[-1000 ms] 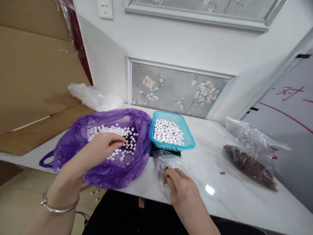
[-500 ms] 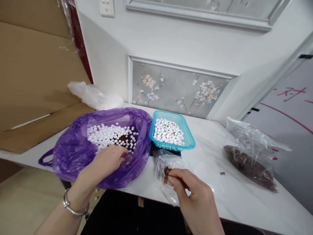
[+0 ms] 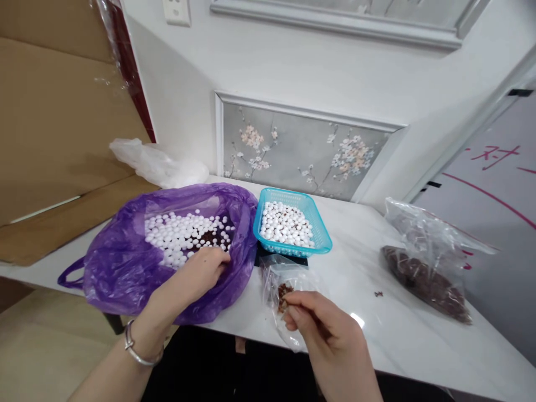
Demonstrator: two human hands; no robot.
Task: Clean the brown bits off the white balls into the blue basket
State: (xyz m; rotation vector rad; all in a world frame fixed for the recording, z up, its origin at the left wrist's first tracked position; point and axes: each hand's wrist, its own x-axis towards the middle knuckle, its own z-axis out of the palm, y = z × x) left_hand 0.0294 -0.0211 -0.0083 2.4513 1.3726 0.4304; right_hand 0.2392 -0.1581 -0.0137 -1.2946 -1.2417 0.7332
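My left hand (image 3: 204, 267) reaches into a purple plastic bag (image 3: 117, 262), bent over the near right part of its contents. Its fingers are curled downward, and the tips are hidden, so what they hold does not show. White oval balls (image 3: 171, 237) fill much of that bag, with dark reddish-brown bits (image 3: 205, 239) among them. My right hand (image 3: 330, 329) is closed in a pinch at a small clear plastic bag (image 3: 293, 272). Reddish-brown bits (image 3: 283, 293) in this bag lie right beside the thumb and fingertips.
A blue plastic basket (image 3: 322, 231) of similar white balls (image 3: 287, 223) stands behind the small bag. At right lies a large clear bag of brown material (image 3: 427, 285), near a few loose bits (image 3: 378, 293). A white plastic bag (image 3: 163, 164) and cardboard (image 3: 62, 134) are at left.
My left hand has moved slightly right inside the purple bag. The right hand keeps its pinch at the small clear bag, with only a slight shift. The whole view has shifted a little.
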